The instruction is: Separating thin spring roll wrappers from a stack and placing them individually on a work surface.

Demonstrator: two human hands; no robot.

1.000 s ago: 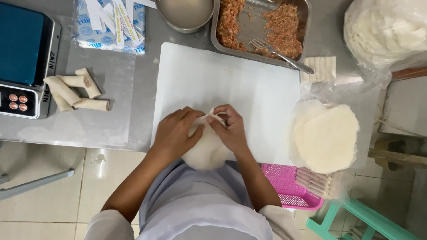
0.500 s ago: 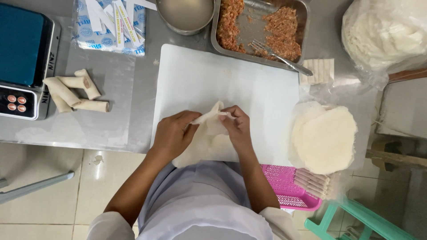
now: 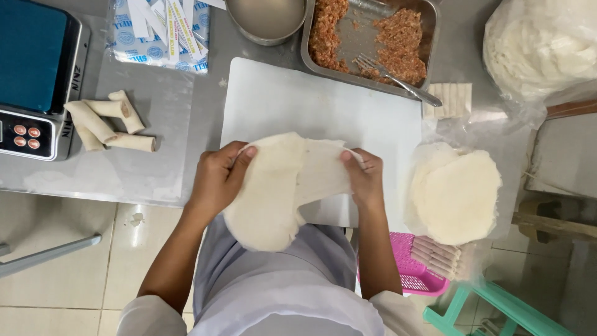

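My left hand (image 3: 219,177) and my right hand (image 3: 364,176) each pinch an edge of thin, pale round wrapper sheets (image 3: 280,193). The sheets are pulled partly apart between the hands and hang over the near edge of a white cutting board (image 3: 323,102). A stack of the same round wrappers (image 3: 457,193) lies on clear plastic to the right of the board.
A metal tray (image 3: 357,37) with orange-brown minced filling and a fork (image 3: 392,74) sits behind the board, beside a metal bowl (image 3: 266,18). Several rolled spring rolls (image 3: 109,124) lie left, next to a scale (image 3: 34,74). A pink basket (image 3: 416,274) with rolls sits low right.
The hands lifted the wrapper from the board's near edge and moved apart. The sheets have spread wider and are peeling away from each other.
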